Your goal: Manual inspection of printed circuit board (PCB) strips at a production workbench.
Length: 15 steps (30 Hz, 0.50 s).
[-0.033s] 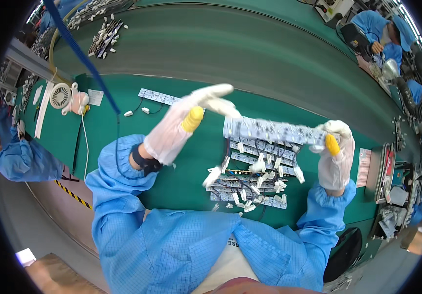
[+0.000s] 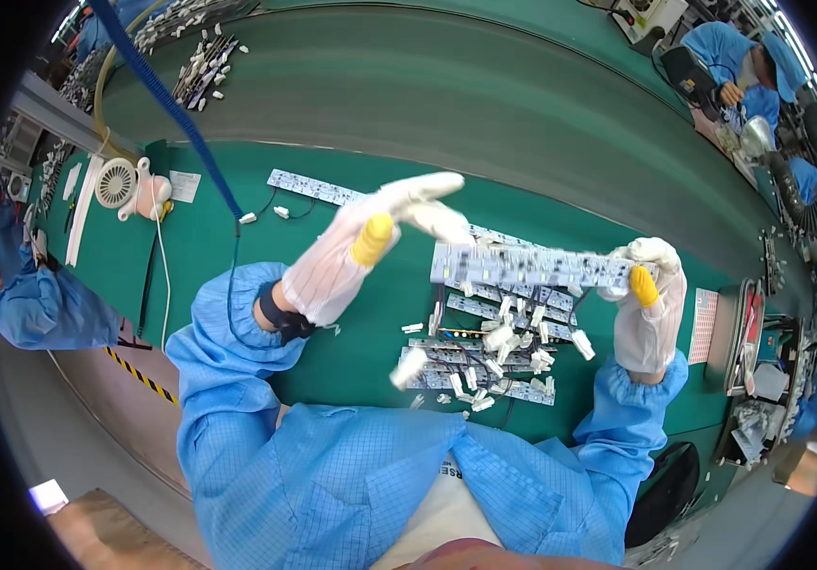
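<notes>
My right hand (image 2: 650, 294), in a white glove with a yellow thumb cot, is closed on the right end of a long, narrow white LED circuit strip (image 2: 532, 265). That strip is held up, slightly blurred, over a stack of similar LED strips (image 2: 522, 389) with black wires and white plug connectors (image 2: 498, 337). My left hand (image 2: 370, 233), gloved alike, has its fingers stretched out toward the strip's left end; whether they touch it, I cannot tell. A blurred white connector (image 2: 409, 368) hangs below that end. Beyond my left hand another LED strip (image 2: 313, 187) lies on the green mat.
At the left stand a small fan (image 2: 118, 185) and a paper slip (image 2: 185, 186). A blue coiled cord (image 2: 166, 100) hangs down near my left arm. A conveyor belt (image 2: 408, 90) runs behind the bench. A metal tray (image 2: 742, 332) is at right. Co-workers sit at far right and left.
The held strip's left end has come down a little, and a strip behind it now shows. My left fingers have shifted slightly toward the right and down. The hanging connector has swung.
</notes>
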Available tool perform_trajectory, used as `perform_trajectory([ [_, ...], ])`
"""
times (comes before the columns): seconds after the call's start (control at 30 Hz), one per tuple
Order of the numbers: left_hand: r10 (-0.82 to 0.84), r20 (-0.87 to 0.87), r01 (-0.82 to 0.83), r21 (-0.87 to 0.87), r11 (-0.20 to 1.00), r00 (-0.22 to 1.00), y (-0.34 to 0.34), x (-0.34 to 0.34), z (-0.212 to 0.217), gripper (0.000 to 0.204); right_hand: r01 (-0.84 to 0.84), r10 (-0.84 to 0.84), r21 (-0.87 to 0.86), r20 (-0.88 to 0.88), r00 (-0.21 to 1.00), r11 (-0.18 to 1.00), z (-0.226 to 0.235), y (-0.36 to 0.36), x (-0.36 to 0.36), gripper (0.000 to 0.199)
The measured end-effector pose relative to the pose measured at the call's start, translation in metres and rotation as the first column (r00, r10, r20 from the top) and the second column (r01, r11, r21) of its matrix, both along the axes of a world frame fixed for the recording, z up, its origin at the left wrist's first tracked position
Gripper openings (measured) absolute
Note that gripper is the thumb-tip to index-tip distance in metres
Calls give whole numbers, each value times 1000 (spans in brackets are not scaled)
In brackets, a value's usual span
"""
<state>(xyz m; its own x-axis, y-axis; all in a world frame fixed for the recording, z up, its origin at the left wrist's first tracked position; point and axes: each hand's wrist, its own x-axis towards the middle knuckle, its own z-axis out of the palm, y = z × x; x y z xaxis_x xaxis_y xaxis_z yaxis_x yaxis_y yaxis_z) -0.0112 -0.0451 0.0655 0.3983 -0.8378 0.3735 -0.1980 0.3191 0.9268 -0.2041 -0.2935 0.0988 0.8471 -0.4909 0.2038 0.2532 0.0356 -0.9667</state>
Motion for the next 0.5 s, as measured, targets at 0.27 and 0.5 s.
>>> perform_trajectory([
  [0.27, 216, 255, -272, 209, 939, 942, 12, -9, 12, 56, -97, 87, -29, -240, 967, 995, -4, -4, 10, 40],
  [0.5, 330, 600, -397, -21, 917, 729, 12, 2, 7, 48, -127, 110, -63, -219, 969, 990, 4, -4, 6, 52],
])
